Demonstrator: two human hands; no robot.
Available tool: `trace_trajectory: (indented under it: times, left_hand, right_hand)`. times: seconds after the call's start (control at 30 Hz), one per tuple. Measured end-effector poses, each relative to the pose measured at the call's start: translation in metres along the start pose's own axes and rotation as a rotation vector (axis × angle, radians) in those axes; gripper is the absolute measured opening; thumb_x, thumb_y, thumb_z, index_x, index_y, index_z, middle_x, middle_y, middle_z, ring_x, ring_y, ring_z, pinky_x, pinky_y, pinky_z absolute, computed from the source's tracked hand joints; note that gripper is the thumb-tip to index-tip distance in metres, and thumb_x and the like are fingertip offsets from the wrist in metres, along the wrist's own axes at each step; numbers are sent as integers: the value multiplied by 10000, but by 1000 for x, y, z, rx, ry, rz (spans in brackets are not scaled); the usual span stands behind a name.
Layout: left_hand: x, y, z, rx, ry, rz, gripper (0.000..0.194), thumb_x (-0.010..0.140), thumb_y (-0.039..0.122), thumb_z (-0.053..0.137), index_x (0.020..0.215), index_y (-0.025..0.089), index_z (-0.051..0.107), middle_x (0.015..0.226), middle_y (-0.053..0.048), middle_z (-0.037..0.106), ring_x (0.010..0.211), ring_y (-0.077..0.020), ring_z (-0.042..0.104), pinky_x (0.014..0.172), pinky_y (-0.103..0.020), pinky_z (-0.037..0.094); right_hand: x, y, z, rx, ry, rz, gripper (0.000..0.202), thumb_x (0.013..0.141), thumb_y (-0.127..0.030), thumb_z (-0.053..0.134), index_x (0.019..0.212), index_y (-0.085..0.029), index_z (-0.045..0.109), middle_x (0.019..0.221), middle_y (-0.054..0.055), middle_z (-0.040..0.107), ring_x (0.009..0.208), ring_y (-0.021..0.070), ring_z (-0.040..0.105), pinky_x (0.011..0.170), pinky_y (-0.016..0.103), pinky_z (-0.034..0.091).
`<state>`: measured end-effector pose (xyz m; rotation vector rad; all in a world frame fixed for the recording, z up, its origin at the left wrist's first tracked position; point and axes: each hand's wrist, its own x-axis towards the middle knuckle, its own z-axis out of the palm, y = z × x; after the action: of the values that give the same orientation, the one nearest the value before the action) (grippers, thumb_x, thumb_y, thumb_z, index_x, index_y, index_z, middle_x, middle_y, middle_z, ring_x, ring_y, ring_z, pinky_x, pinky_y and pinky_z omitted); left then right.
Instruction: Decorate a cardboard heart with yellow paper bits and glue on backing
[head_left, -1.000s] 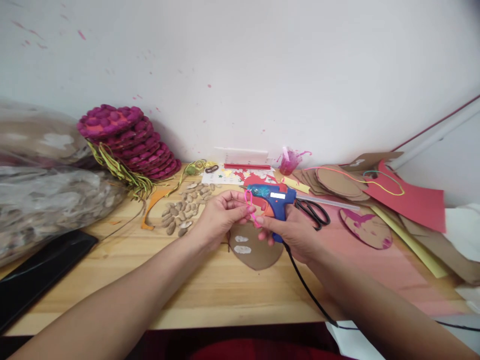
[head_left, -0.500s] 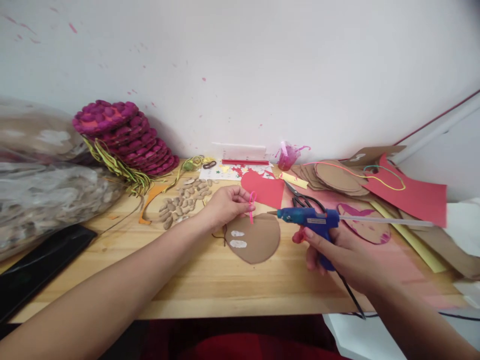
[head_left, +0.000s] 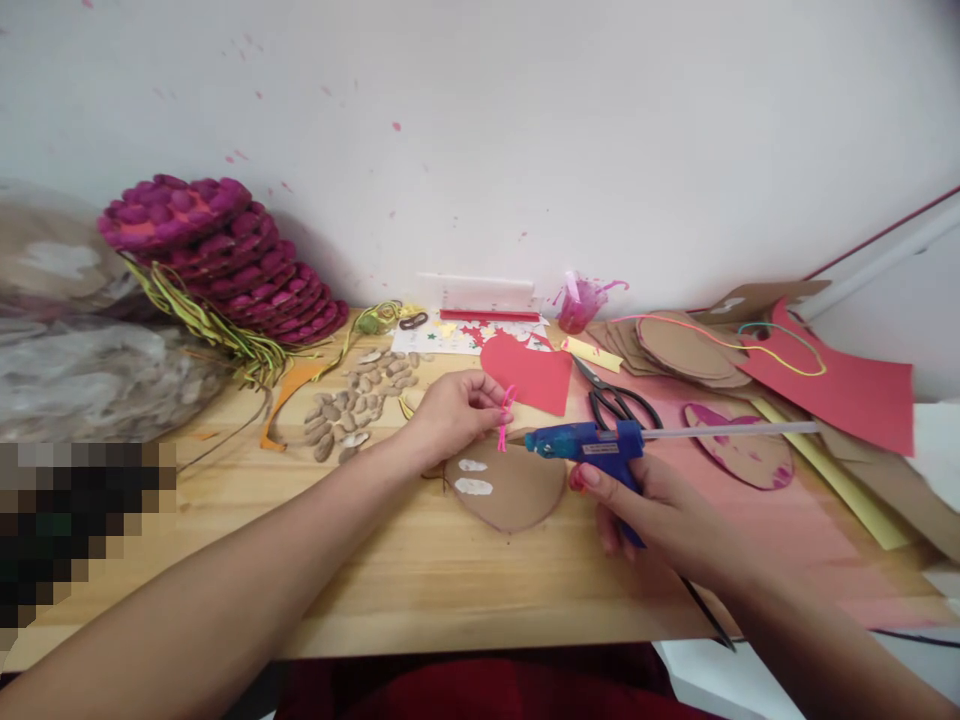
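Observation:
Between the fingertips of my left hand (head_left: pixel 466 408) is a looped pink cord (head_left: pixel 505 415), its lower ends hanging at the top edge of a cardboard piece (head_left: pixel 517 495). That brown piece lies flat on the table and carries two white patches on its left side. My right hand (head_left: pixel 637 500) is wrapped round a blue glue gun (head_left: pixel 585 442) with a long glue stick out of its back. The gun points left, its nozzle close to the cord's lower end; whether they touch I cannot tell.
Peanuts (head_left: pixel 360 400) lie left of the cardboard. Scissors (head_left: pixel 619 398) and red paper (head_left: pixel 529 375) are behind it. A stack of purple rounds (head_left: pixel 225 260) leans at the back left. Cardboard ovals (head_left: pixel 686 348) and a red sheet (head_left: pixel 847 385) lie to the right.
The glue gun in my right hand has moved left, bringing its nozzle to the pink cord over the cardboard's top edge. My left hand keeps its pinch on the cord.

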<state>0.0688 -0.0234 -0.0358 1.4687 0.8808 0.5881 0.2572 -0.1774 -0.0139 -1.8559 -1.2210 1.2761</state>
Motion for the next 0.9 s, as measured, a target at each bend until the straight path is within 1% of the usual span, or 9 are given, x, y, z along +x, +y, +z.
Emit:
trace_trajectory:
  times: [0.1, 0.27, 0.47, 0.73, 0.9]
  left_hand:
    - [0, -1, 0, 12, 8, 7, 215, 639, 225, 766, 773, 165, 609, 639, 9, 640, 547, -102, 575, 505, -197, 421]
    - [0, -3, 0, 61, 15, 52, 189, 662, 237, 752, 771, 162, 617, 664, -4, 652, 582, -113, 582, 532, -208, 425]
    - [0, -6, 2, 99, 31, 101, 163, 678, 224, 739, 778, 161, 625, 716, -13, 659, 654, -134, 613, 617, -242, 473]
    - [1, -10, 4, 95, 45, 115, 154, 681, 205, 728, 784, 162, 623, 723, -4, 655, 658, -130, 619, 622, -242, 487]
    - [1, -11, 4, 103, 46, 118, 142, 690, 199, 717, 786, 165, 619, 731, -5, 663, 666, -135, 632, 624, -246, 493]
  right_hand:
    - [3, -1, 2, -11, -7, 17, 424, 817, -636, 547, 804, -212, 527, 493, 8, 633, 400, 139, 531, 406, 247, 392]
    - [4, -1, 5, -26, -16, 44, 444, 813, -646, 538, 782, -203, 514, 587, 43, 685, 438, 138, 550, 430, 253, 403]
    - [5, -1, 6, 1, -12, 58, 462, 809, -659, 525, 778, -199, 506, 576, 47, 682, 423, 127, 531, 428, 250, 392]
    - [6, 3, 5, -42, -5, 53, 441, 832, -630, 526, 784, -193, 517, 576, 39, 682, 431, 128, 553, 427, 239, 407]
    - [5, 0, 3, -21, 12, 35, 437, 844, -621, 518, 815, -185, 540, 566, 31, 671, 431, 121, 544, 431, 230, 409]
